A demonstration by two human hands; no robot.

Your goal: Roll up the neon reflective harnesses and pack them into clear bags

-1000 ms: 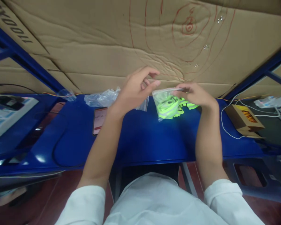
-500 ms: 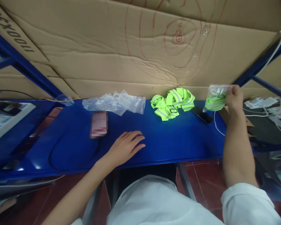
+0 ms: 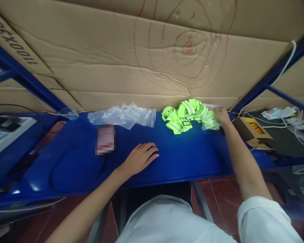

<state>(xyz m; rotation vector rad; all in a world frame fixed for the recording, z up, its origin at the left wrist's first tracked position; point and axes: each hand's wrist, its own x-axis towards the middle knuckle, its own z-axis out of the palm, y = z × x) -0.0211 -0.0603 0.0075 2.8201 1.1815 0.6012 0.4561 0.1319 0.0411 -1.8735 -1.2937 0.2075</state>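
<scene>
My right hand grips the upper right edge of a clear plastic bag with a folded neon-yellow reflective strap inside. The bag is right beside a loose pile of neon-yellow reflective straps with a black buckle. My left hand lies on the blue table, fingers apart, holding nothing. To its upper left is a small flat item, blurred out. Behind that, several clear plastic bags lie flat and look empty.
A cardboard wall with red drawn rings rises behind the table. An open cardboard box stands at right, near white cables. A dark phone-like object is mostly hidden under my right wrist. A clear cup sits at the back left.
My right hand has brought the bagged strap leftward, up against the strap pile. The cardboard box at right now shows more fully. My left hand has stayed nearly still.
</scene>
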